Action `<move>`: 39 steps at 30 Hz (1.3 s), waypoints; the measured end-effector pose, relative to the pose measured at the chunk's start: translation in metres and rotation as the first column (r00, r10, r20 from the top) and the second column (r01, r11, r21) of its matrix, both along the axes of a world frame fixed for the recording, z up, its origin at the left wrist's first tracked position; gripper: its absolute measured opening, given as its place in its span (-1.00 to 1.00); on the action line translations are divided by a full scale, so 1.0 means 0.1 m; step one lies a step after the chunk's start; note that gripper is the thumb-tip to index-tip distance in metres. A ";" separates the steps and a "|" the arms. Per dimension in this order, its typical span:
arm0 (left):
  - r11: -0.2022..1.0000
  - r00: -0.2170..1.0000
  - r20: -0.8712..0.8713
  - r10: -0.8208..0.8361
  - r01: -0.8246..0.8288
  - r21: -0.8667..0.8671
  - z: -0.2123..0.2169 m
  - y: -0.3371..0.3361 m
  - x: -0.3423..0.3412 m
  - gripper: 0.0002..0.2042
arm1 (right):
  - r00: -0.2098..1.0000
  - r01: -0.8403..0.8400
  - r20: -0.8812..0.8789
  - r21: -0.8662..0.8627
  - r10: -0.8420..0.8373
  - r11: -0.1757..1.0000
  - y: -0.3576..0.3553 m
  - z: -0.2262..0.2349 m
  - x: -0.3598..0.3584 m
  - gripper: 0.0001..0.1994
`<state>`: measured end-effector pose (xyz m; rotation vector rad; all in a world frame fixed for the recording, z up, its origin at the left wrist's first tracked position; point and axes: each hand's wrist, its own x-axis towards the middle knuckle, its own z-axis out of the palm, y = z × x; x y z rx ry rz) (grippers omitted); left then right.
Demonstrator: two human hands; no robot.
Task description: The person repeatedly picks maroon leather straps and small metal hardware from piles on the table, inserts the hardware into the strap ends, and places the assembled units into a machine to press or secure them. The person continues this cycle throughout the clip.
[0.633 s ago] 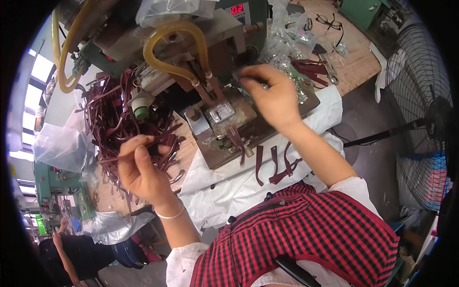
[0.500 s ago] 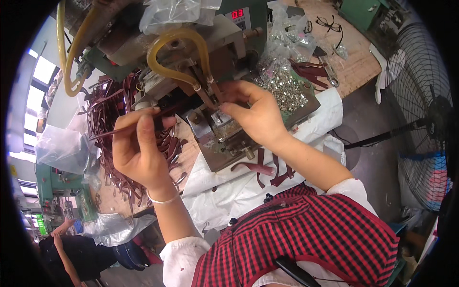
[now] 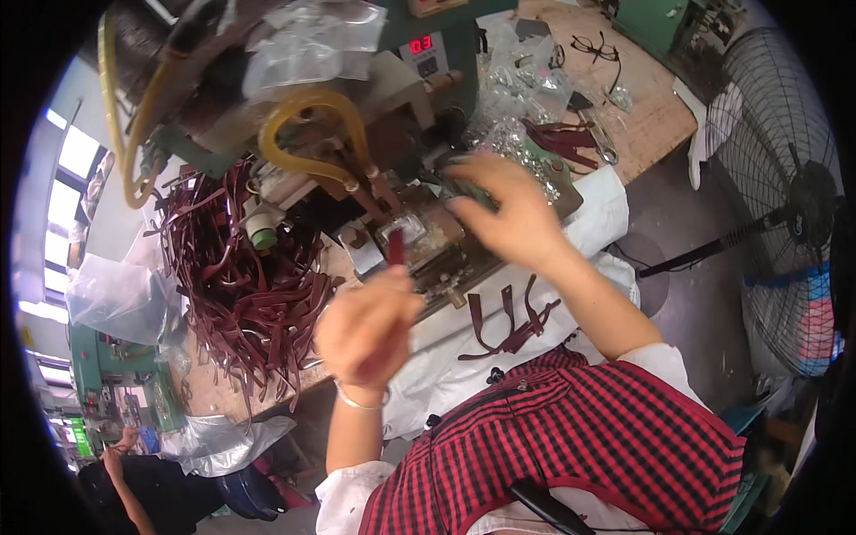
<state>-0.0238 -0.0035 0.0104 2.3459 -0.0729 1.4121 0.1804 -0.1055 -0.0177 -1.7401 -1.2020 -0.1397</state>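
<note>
Nearest, a few dark red strips (image 3: 508, 321) are seen lying loose on the white cloth (image 3: 446, 357) at the surface's near edge, apparently finished, though this cannot be confirmed. Just beyond, one dark red strap (image 3: 396, 247) is pinched upright in the closed left hand (image 3: 367, 328) at the machine's metal fixture (image 3: 410, 236), apparently not yet seated. Farther right, the right hand (image 3: 508, 209) is held loosely curled over small metal fittings (image 3: 517, 147), while a large heap of straps (image 3: 241, 285) remains at the left, so most work is judged still undone.

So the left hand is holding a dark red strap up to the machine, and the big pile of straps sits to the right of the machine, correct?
Not quite: in the head view the strap pile lies left of the machine, not right. The left hand does hold a dark red strap.
</note>
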 end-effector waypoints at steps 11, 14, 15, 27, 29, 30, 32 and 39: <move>0.940 0.995 0.052 0.082 -0.095 0.329 -0.23 0.08 0.25 -0.73 | 0.945 0.327 -0.004 0.027 -0.327 0.944 -0.09 -0.83 0.82 -0.85; 0.950 0.991 0.130 0.033 -0.071 0.305 -0.28 0.11 0.30 -0.77 | 0.929 0.335 -0.171 0.009 -0.328 0.942 -0.18 -0.76 0.80 -0.82; 0.958 0.989 0.149 0.025 -0.066 0.278 -0.31 0.09 0.30 -0.77 | 0.935 0.314 -0.184 0.035 -0.303 0.949 -0.23 -0.78 0.82 -0.81; 0.750 0.662 -0.374 0.650 -0.478 0.456 -0.25 0.61 -1.70 -0.72 | 0.916 0.267 -0.323 0.044 -0.239 0.963 -0.47 -0.79 0.76 -0.79; 0.705 0.523 -0.498 0.692 -0.340 0.623 -0.30 0.86 -2.16 -0.72 | 0.927 0.270 -0.277 0.023 -0.254 0.962 -0.45 -0.75 0.74 -0.80; 0.698 0.515 -0.523 0.679 -0.232 0.678 -0.36 0.97 -2.30 -0.73 | 0.932 0.273 -0.254 0.017 -0.260 0.962 -0.41 -0.75 0.73 -0.81; 0.757 0.512 -0.610 0.604 -0.128 0.641 -0.48 1.10 -2.34 -0.76 | 0.951 0.265 -0.161 -0.010 -0.263 0.964 -0.31 -0.69 0.67 -0.81; 0.821 0.548 -0.649 0.528 -0.136 0.554 -0.70 1.24 -1.94 -0.80 | 0.941 0.178 -0.300 0.043 -0.158 0.983 -0.05 -0.51 0.48 -0.82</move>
